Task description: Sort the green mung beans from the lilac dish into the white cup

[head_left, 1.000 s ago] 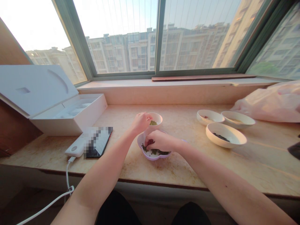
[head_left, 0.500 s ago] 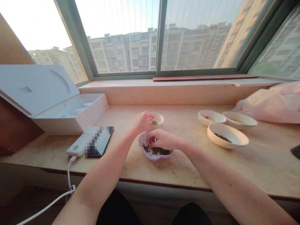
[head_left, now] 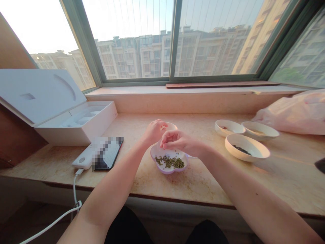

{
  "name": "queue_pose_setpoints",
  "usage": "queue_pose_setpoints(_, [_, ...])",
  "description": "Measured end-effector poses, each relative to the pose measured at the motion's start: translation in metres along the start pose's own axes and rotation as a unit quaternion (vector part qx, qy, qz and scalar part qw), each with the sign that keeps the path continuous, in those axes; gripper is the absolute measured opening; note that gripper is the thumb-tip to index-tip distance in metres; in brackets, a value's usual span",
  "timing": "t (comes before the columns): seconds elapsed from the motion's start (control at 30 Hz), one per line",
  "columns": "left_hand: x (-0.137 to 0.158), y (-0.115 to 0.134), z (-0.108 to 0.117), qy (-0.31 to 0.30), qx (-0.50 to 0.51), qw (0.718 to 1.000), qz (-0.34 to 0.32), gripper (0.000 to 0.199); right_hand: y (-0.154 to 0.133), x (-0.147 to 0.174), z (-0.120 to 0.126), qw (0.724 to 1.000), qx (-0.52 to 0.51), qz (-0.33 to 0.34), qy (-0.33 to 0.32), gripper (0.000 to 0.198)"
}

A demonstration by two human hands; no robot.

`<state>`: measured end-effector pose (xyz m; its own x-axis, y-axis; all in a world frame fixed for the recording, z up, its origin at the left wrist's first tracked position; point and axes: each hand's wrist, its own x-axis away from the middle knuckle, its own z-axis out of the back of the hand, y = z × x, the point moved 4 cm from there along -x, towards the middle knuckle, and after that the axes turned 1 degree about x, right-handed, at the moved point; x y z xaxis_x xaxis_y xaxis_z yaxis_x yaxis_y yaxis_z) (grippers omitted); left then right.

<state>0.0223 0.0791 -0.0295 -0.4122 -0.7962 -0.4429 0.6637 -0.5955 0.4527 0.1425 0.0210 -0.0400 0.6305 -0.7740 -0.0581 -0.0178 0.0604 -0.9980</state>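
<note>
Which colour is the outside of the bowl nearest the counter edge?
The bowl is pale purple outside, best seen in the head view.

Green beans (head_left: 178,163), lilac bowl (head_left: 167,172) (white inside), mottled beige counter (head_left: 203,181)

"What's below the right hand (head_left: 176,140)?"
"A dish (head_left: 168,172), lilac outside, whitish inside, wavy-rimmed, sitting upright."
"And in it?"
"Beans (head_left: 170,162): small, round, green, loosely strewn on the side away from the fingers, thicker toward the right."
"What about the left hand (head_left: 155,130)?"
"A bowl (head_left: 173,126) is at its fingers, pale, just beyond the dish, mostly hidden by both hands."
</note>
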Motion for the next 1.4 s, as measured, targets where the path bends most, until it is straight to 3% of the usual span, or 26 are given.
queue_pose_setpoints(0.27, [0.002,0.011,0.001,-0.028,0.011,0.998,-0.055,0.017,-0.018,0.007,0.005,0.983,-0.173,0.067,-0.005,0.023])
queue_pose_setpoints(0.6, [0.005,0.017,-0.004,-0.057,0.027,0.993,-0.100,0.017,-0.031,0.013,0.003,0.965,-0.232,0.113,-0.044,0.027])
queue_pose_setpoints(0.83, [0.006,0.021,-0.011,-0.089,0.030,0.989,-0.112,0.014,-0.032,0.013,0.004,0.964,-0.228,0.133,-0.033,0.029])
queue_pose_setpoints(0.97, [0.009,0.023,-0.016,-0.131,0.056,0.985,-0.099,0.019,-0.030,0.010,0.010,0.964,-0.228,0.137,0.014,0.030])
queue_pose_setpoints(1.23, [0.026,0.037,-0.024,-0.318,0.071,0.940,-0.102,0.022,-0.021,0.003,0.031,0.953,-0.215,0.141,0.159,0.025])
queue_pose_setpoints(1.4, [0.034,0.047,-0.023,-0.356,0.008,0.926,-0.124,0.035,-0.009,-0.002,0.044,0.946,-0.057,0.129,0.291,0.024])
